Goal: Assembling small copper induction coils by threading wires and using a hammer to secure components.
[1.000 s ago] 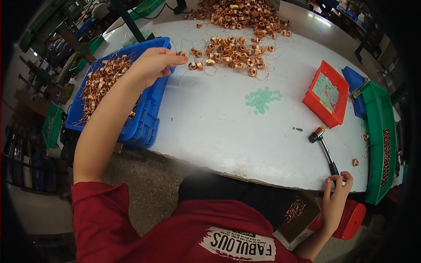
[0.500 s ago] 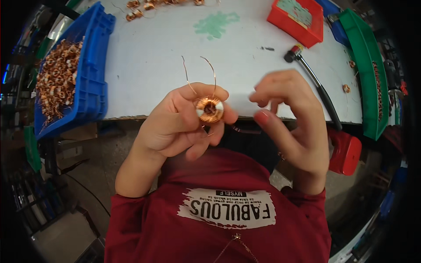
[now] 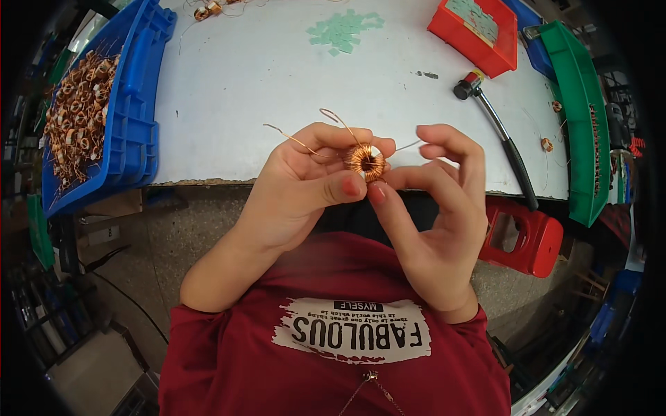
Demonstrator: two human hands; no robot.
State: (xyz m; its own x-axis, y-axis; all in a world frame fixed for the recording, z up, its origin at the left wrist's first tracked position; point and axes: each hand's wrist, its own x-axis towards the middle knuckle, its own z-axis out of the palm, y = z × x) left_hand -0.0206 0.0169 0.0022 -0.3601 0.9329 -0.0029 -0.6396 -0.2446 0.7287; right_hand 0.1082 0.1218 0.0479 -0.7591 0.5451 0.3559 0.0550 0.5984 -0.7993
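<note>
A toroidal coil point(image 3: 357, 166), a ring wound with copper wire with white patches showing, sits between my two hands above the table's near edge. My left hand point(image 3: 298, 173) is closed on its left side, thumb in front and fingers behind. Two bent copper leads rise from it at the upper left, and a thin wire points out to the right. Thumb and forefinger of my right hand point(image 3: 444, 215) pinch at the coil's lower right edge, while the other fingers are raised and curled. Whether those fingertips grip the ring or a wire end is hard to see.
A blue crate point(image 3: 142, 111) full of wound coils stands at the left. Pale green squares point(image 3: 340, 31) lie at the far middle. On the right are a red box point(image 3: 444, 31), a hammer point(image 3: 503, 132), loose coils point(image 3: 547, 144) and a green bin point(image 3: 579, 125). Below is a red stool point(image 3: 541, 243).
My right hand has moved left and come to the coil, its fingertips now touching it. The coil has shifted slightly right and up in my left hand, its leads tilting left.
</note>
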